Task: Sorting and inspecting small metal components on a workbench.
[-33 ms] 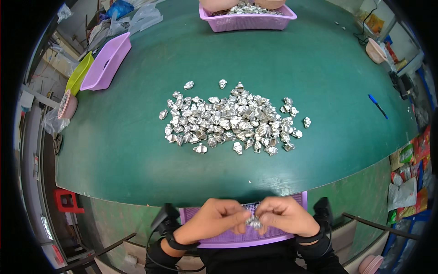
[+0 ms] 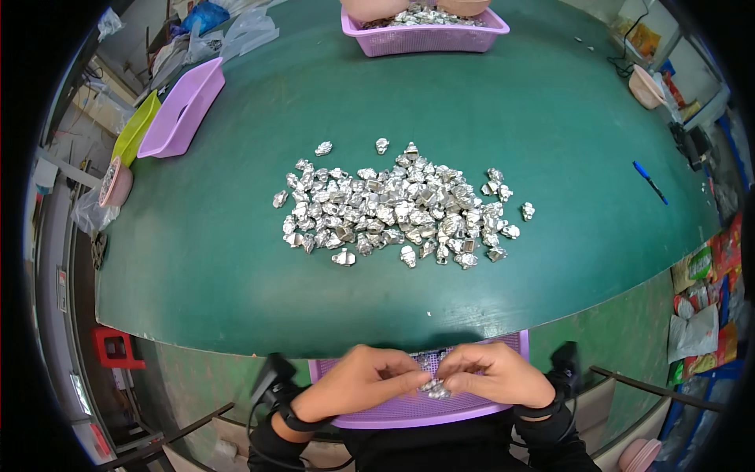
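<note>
My left hand [image 2: 368, 383] and my right hand [image 2: 497, 375] meet over a purple mesh basket [image 2: 515, 344] at the table's near edge. Between their fingertips is a small shiny silver metal piece [image 2: 435, 389], partly covered by the fingers. Both hands are closed in a pinch on it. More silver bits show in the basket just behind the fingertips, too small to make out clearly. Beyond, on the green table [image 2: 236, 291], lies a broad heap of similar silver metal pieces [image 2: 385, 208], with a few loose ones around its rim.
At the far edge stands a purple basket [image 2: 425, 43] full of metal pieces, with rounded forms above it. An upright-leaning purple basket [image 2: 185, 110], a yellow-green basket [image 2: 135, 130] and a pink bowl [image 2: 118, 182] line the left edge. A blue pen [image 2: 650, 182] lies at right.
Both hands have shifted very slightly, with the left fingertips drawn a little back from the right ones. The heap on the table is unchanged.
</note>
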Demonstrator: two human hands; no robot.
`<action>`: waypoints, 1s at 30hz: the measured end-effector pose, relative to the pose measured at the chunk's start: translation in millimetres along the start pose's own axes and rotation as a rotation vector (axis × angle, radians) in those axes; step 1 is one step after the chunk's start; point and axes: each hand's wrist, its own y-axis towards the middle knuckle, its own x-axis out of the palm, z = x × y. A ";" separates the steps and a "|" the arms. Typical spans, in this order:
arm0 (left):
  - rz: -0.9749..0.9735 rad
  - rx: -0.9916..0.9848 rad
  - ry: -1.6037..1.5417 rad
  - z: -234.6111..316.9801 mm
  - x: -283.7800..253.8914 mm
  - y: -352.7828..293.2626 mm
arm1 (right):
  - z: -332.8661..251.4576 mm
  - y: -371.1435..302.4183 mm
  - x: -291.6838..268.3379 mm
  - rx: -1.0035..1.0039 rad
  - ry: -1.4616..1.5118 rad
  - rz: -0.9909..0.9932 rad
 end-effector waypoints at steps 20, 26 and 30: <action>0.379 0.531 0.780 8.6 -21.7 47.6 | 5.4 33.7 -15.2 -0.361 -0.785 0.544; 0.254 0.516 0.187 10.7 -9.0 27.7 | 5.4 22.4 -4.9 -0.323 0.063 0.326; 0.122 0.302 -0.345 11.2 -2.2 18.5 | 1.2 18.1 0.3 -0.248 0.452 0.211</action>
